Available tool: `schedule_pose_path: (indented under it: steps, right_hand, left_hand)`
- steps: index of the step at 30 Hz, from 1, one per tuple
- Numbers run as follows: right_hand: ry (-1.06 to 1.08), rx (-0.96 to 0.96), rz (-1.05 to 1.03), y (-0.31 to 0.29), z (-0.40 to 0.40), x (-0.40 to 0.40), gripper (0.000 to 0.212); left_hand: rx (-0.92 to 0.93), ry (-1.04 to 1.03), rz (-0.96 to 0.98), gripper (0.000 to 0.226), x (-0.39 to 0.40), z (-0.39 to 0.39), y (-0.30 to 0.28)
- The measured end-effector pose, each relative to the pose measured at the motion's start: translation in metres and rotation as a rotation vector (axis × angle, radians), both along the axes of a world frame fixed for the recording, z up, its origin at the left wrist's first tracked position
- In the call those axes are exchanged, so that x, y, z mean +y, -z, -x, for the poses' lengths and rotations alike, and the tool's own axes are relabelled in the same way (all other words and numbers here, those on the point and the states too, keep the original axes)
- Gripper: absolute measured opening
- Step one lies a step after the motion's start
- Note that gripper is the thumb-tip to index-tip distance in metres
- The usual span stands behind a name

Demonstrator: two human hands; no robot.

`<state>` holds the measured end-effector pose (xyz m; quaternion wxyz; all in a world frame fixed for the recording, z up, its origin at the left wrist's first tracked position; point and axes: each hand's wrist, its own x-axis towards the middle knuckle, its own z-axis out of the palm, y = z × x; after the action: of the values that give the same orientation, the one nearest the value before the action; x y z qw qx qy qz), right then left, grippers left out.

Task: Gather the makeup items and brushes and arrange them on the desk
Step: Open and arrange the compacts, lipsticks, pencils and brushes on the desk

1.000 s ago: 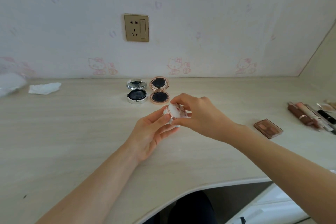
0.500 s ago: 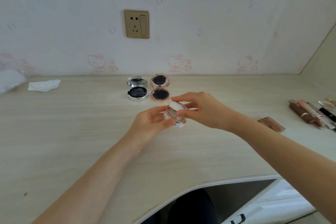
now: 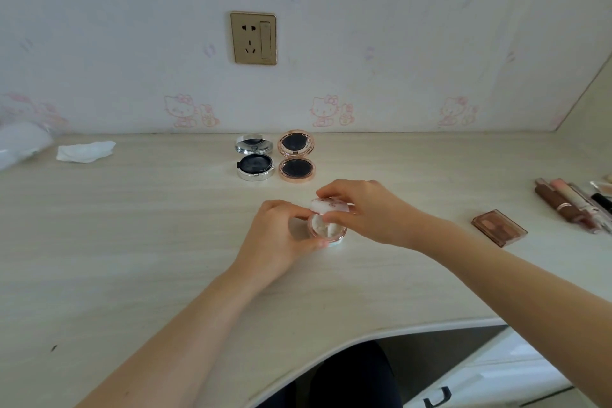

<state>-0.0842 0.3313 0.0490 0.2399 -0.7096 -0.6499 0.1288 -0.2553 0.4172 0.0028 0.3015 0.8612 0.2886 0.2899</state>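
- A small round white compact with a rose-gold rim (image 3: 328,228) is at the middle of the pale wood-grain desk (image 3: 132,242), held low over it between both hands; whether its base touches the desk cannot be told; it is round, so it has no clear long axis
- Its white patterned lid (image 3: 329,205) is raised on the far side, and the opened inside faces the near edge and upward
- The left hand (image 3: 281,238) curls round the compact's left and near side, thumb at the near rim
- The right hand (image 3: 371,212) pinches the lid's edge with fingertips, coming in from the right
- Farther back, near the wall, an open silver round compact with a dark cushion (image 3: 254,157) lies just beside an open rose-gold round compact with a dark pan (image 3: 297,156), silver on the left; both have lids standing on the far side
- At the right, a small brown rectangular eyeshadow palette (image 3: 499,227) lies flat; beyond it, at the right edge, a cluster of brown and pink lip tubes (image 3: 569,205) lies side by side, long axes running from far-left to near-right
- At the far left, a crumpled white tissue (image 3: 85,151) lies on the desk; a gold wall socket (image 3: 253,38) sits above the two compacts
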Motion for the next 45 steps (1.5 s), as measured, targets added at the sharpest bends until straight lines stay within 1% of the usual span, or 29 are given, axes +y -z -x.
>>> schedule_pose_path:
  steps: [3,5,10,15,21,31,41,45]
  right_hand:
    - [0.000,0.071,0.018,0.001,-0.001,0.001,0.023]
    - [0.000,0.081,0.018,0.001,0.000,0.001,0.021]
    - [0.003,0.061,0.035,-0.005,-0.002,0.005,0.025]
    - [0.027,0.058,0.097,-0.013,-0.006,0.015,0.026]
    - [0.032,0.136,0.145,-0.020,-0.009,0.024,0.021]
    - [0.029,0.132,0.145,-0.019,-0.007,0.018,0.021]
    - [0.042,0.129,0.133,-0.018,-0.006,0.017,0.025]
    - [0.062,0.172,0.130,-0.019,-0.004,0.014,0.028]
  left_hand:
    - [0.004,0.001,0.002,0.045,0.000,0.000,0.004]
    - [-0.001,0.001,0.003,0.048,0.000,0.000,0.006]
    - [0.022,-0.004,-0.087,0.049,0.002,0.000,0.009]
    - [0.021,-0.016,-0.068,0.050,0.003,-0.001,0.012]
    - [0.012,-0.010,-0.065,0.048,0.003,-0.001,0.013]
    - [0.027,-0.023,-0.073,0.051,0.004,-0.002,0.015]
    - [0.023,-0.015,-0.061,0.052,0.004,-0.001,0.015]
    - [0.027,-0.014,-0.050,0.049,0.004,-0.001,0.015]
